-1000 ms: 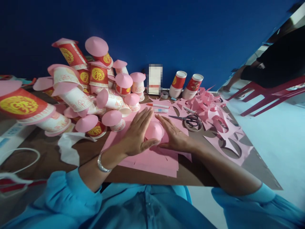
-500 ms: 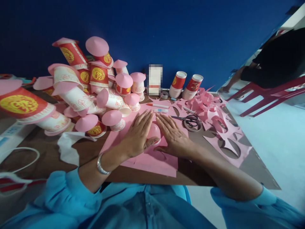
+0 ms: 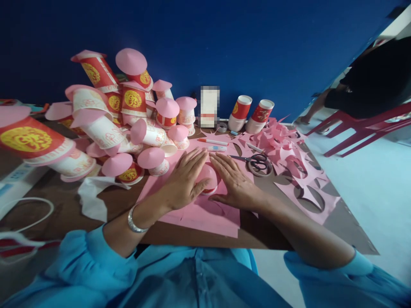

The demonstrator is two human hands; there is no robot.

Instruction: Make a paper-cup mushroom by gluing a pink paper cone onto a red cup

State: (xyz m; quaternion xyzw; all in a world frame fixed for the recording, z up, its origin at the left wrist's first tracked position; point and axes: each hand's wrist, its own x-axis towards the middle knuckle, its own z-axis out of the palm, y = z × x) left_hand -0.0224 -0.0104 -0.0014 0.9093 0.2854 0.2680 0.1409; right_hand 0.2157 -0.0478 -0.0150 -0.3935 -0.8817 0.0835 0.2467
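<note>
Between my two hands stands a paper cup [image 3: 210, 190] with a pink paper cone [image 3: 208, 174] on top; only a strip of its red and white side shows. My left hand [image 3: 188, 179] lies along the cone's left side with fingers stretched out and its thumb over the cone's front. Along the right side my right hand [image 3: 233, 179] is held flat, fingers straight, thumb pointing in near the cup's base. Both hands cover part of the cone. Pink paper sheets [image 3: 205, 222] lie beneath the cup on the brown table [image 3: 263, 235].
Several cups with pink cone tops [image 3: 133, 98] are piled at the left. Black scissors [image 3: 257, 161] rest on a tape roll [image 3: 265, 173]; pens [image 3: 213, 141] lie beyond my hands. Two cup stacks [image 3: 240, 113] stand behind, with pink paper scraps [image 3: 292, 154] at right. A person [image 3: 379, 77] sits nearby.
My hands have shifted slightly, and my left thumb has lifted a little on the cone's front. More of the cone and cup now shows between them.
</note>
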